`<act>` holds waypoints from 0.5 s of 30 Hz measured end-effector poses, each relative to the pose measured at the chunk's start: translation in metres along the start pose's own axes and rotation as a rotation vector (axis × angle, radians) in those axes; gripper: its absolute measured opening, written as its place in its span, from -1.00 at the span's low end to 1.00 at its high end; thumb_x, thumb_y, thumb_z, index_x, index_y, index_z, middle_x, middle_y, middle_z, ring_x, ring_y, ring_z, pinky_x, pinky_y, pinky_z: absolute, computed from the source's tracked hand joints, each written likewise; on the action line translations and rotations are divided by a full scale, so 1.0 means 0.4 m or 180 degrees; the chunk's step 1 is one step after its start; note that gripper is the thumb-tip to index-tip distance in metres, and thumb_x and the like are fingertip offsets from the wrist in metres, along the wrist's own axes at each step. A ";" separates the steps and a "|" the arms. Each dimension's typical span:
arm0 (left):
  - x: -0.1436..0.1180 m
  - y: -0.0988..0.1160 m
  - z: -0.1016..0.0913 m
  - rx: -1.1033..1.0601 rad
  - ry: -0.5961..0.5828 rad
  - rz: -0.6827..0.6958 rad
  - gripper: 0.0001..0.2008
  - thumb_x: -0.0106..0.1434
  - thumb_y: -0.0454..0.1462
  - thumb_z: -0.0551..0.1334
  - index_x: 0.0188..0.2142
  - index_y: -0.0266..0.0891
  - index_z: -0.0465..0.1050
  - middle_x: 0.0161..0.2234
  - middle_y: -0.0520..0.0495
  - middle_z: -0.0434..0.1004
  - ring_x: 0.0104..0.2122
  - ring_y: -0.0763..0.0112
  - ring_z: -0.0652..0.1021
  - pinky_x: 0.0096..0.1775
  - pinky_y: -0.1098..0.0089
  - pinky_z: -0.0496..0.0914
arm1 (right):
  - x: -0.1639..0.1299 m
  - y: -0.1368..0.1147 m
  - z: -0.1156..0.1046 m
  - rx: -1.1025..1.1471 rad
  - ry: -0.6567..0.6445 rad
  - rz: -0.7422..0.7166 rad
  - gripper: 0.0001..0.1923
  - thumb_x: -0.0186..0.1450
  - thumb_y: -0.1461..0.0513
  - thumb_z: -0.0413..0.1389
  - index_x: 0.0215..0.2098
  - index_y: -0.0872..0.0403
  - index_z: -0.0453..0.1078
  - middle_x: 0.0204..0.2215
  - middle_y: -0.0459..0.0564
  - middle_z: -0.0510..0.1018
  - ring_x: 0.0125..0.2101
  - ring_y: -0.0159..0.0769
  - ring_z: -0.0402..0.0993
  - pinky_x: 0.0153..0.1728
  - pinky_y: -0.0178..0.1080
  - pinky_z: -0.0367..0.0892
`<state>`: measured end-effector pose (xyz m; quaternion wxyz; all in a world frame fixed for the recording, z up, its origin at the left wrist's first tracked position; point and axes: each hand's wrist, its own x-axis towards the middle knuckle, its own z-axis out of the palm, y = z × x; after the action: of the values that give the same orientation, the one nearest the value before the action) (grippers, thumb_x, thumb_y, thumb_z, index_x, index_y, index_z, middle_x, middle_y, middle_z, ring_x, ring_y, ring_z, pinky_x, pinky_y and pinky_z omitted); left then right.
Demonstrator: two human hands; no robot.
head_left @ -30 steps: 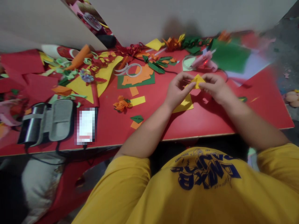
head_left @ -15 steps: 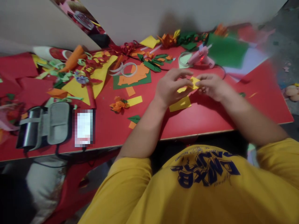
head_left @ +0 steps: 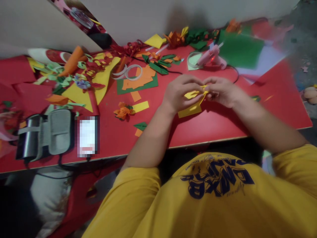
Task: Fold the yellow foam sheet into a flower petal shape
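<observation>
Along the red table (head_left: pixel 111 142), an unzipped case (head_left: pixel 59 129) lies by the front edge near the left end, a phone (head_left: pixel 88 135) just beside it. Farther right, between the front and back edges, an orange paper flower (head_left: pixel 123 111) lies against a yellow paper strip (head_left: pixel 140 106). Next comes the person's left hand (head_left: pixel 182 94), raised above the table, fingers curved and thumb below, fingertips pinching a small yellow paper piece (head_left: pixel 205 90). Yellow also shows between the left fingers; whether it belongs to the same piece cannot be told. Beneath this hand, on the front-edge side, lies a flat yellow sheet (head_left: pixel 189 111). The pinched piece sits directly between the hands, neither being nearer, as fingertips from both meet on it; mostly covered, it does not reveal its long axis. Beyond it, towards the back edge, rests a pink glue gun (head_left: pixel 213 59). The right hand (head_left: pixel 224 91) grips the piece between thumb and forefinger, other fingers curled under, its forearm slanting in over the front edge.
</observation>
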<state>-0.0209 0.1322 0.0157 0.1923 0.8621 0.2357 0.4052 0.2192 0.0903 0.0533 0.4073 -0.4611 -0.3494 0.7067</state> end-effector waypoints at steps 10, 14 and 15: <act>-0.005 -0.030 0.008 0.0005 0.0066 0.0088 -0.74 0.54 0.16 0.52 -0.07 0.14 0.84 -0.05 -0.10 0.90 -0.04 0.16 0.84 0.10 0.07 0.66 | -0.001 0.012 0.007 0.0090 -0.0012 0.0041 -0.73 0.21 0.37 0.54 -0.23 0.04 0.62 -0.47 -0.16 0.66 -0.52 -0.43 0.51 -0.43 -0.37 0.50; -0.003 -0.027 0.004 0.0045 0.0029 0.0073 -0.69 0.55 0.19 0.49 -0.08 0.13 0.84 -0.09 -0.08 0.90 -0.07 0.18 0.84 0.09 0.09 0.67 | -0.003 0.016 0.007 0.0117 -0.0087 0.0118 -0.72 0.22 0.37 0.56 -0.18 0.05 0.65 -0.45 -0.14 0.69 -0.51 -0.42 0.55 -0.39 -0.35 0.55; -0.002 -0.027 0.002 0.0044 0.0028 0.0044 -0.68 0.54 0.21 0.49 -0.10 0.13 0.84 -0.11 -0.08 0.90 -0.09 0.19 0.84 0.09 0.09 0.67 | -0.004 0.017 0.005 0.0126 -0.0106 0.0137 -0.70 0.21 0.36 0.58 -0.16 0.05 0.65 -0.45 -0.13 0.69 -0.50 -0.41 0.56 -0.38 -0.35 0.56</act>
<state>-0.0232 0.1404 0.0091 0.1826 0.8633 0.2334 0.4086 0.2159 0.0859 0.0484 0.3951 -0.4485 -0.3322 0.7296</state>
